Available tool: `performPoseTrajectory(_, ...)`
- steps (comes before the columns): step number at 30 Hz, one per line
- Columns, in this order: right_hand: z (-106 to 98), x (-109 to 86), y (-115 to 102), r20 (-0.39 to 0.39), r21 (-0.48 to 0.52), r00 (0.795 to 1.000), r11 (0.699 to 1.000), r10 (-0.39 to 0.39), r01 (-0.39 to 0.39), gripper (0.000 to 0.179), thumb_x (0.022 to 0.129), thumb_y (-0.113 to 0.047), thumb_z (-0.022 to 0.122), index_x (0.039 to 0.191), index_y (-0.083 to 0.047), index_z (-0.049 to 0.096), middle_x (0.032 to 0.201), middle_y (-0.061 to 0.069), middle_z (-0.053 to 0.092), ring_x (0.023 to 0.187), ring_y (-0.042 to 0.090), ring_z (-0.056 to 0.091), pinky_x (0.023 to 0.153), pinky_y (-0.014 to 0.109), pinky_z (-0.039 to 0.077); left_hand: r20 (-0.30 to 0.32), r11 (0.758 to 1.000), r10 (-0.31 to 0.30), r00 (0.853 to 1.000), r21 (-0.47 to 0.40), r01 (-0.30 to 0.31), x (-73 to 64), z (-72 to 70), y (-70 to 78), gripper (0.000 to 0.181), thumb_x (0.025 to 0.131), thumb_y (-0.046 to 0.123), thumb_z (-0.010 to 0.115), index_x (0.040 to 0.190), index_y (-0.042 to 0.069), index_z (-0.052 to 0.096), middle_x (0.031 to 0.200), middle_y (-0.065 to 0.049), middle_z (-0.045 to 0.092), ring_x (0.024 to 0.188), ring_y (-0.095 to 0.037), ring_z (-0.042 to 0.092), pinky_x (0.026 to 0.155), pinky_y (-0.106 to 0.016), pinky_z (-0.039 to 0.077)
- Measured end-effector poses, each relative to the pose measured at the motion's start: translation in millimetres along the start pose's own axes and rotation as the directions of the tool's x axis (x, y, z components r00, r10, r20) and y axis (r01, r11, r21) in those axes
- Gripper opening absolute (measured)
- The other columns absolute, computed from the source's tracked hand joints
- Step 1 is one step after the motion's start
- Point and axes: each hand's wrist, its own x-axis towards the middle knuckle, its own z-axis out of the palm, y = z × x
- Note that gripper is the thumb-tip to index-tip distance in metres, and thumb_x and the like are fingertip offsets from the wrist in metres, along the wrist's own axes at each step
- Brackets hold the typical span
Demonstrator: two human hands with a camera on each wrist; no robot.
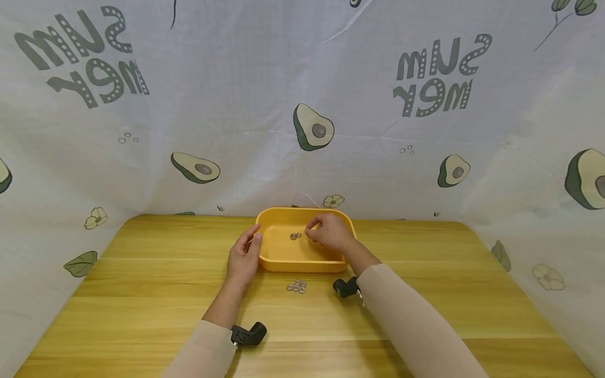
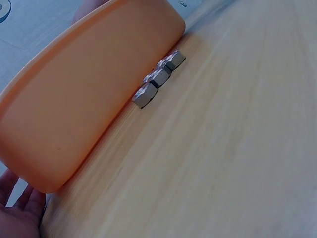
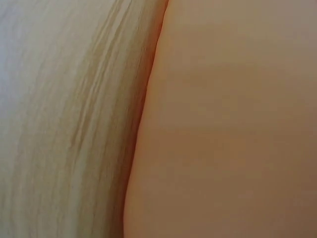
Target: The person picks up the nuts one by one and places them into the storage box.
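A yellow plastic tray point(image 1: 302, 266) stands on the table, orange-looking in the wrist views. My left hand point(image 1: 243, 260) rests against its left end, fingers loosely extended along the outer wall; in the left wrist view its fingers point(image 2: 32, 203) show by the tray's lower corner. My right hand point(image 1: 331, 232) reaches over the right side into the tray, thumb and forefinger tips close together. Whether they hold anything is too small to see. Beside those fingertips, a few metal nuts point(image 1: 295, 236) lie on the tray floor. Several more hex nuts point(image 1: 296, 286) lie clustered in front of the tray.
The wood-grain table point(image 1: 165, 294) extends on both sides of the tray. Behind it hangs a pale cloth point(image 1: 236, 105) printed with avocados and lettering. Black wrist cameras point(image 1: 249, 334) are strapped to both forearms. The right wrist view shows mostly the tray's outer wall point(image 3: 223, 124).
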Motion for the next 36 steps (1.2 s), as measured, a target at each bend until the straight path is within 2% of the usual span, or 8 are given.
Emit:
performPoseTrajectory(10, 2, 0.3, -1, -0.006, 0.034, 0.998, 0.998, 0.061, -0.061, 0.02, 0.094, -0.027, 0.074, 0.106, -0.011, 0.071, 0.075, 0.006, 0.069, 0.056, 0.016, 0.051, 0.052, 0.024, 0.042, 0.003, 1.0, 0.002, 1.0, -0.006, -0.002, -0.5, 0.1, 2.1, 0.045, 0.107, 0.037, 0.053, 0.147, 0.017, 0.056, 0.156, -0.013, 0.05, 0.14, -0.033, 0.052, 0.116, -0.05, 0.044)
performPoseTrajectory(14, 1, -0.1, -1, -0.013, 0.053, 0.998, 0.997, 0.061, -0.06, 0.021, 0.095, -0.026, 0.073, 0.108, -0.01, 0.07, 0.072, 0.005, 0.067, 0.054, 0.015, 0.05, 0.052, 0.023, 0.042, 0.004, 1.0, 0.0, 1.0, -0.003, 0.0, -0.9, -0.1, 2.1, 0.045, 0.107, 0.037, 0.053, 0.148, 0.018, 0.056, 0.156, -0.013, 0.05, 0.139, -0.033, 0.052, 0.116, -0.05, 0.044)
performPoseTrajectory(21, -1, -1.4, -1, -0.031, 0.117, 0.999, 0.992, 0.041, -0.037, 0.019, 0.095, -0.023, 0.073, 0.107, -0.008, 0.071, 0.072, 0.006, 0.068, 0.053, 0.013, 0.051, 0.05, 0.023, 0.044, 0.005, 1.0, -0.006, 1.0, 0.0, 0.006, -0.7, -0.3, 1.4, 0.045, 0.107, 0.037, 0.053, 0.148, 0.018, 0.056, 0.155, -0.013, 0.05, 0.139, -0.033, 0.053, 0.116, -0.05, 0.044)
performPoseTrajectory(28, -6, -10.7, -2, -0.053, 0.167, 0.999, 0.986, 0.008, 0.001, 0.018, 0.094, -0.022, 0.074, 0.106, -0.008, 0.072, 0.071, 0.008, 0.069, 0.062, 0.023, 0.06, 0.052, 0.024, 0.046, 0.002, 1.0, -0.001, 1.0, 0.001, 0.001, -1.2, 0.1, 1.8, 0.045, 0.107, 0.037, 0.053, 0.147, 0.018, 0.056, 0.156, -0.012, 0.049, 0.14, -0.033, 0.052, 0.116, -0.05, 0.044)
performPoseTrajectory(36, -11, -24.9, -4, -0.05, 0.196, 0.997, 0.978, -0.062, 0.071, 0.018, 0.094, -0.022, 0.074, 0.106, -0.008, 0.072, 0.068, 0.009, 0.065, 0.053, 0.018, 0.052, 0.048, 0.025, 0.039, 0.004, 1.0, 0.005, 1.0, 0.007, -0.005, -1.7, -0.2, 1.9, 0.046, 0.107, 0.038, 0.053, 0.148, 0.018, 0.056, 0.155, -0.012, 0.05, 0.139, -0.032, 0.052, 0.116, -0.05, 0.044)
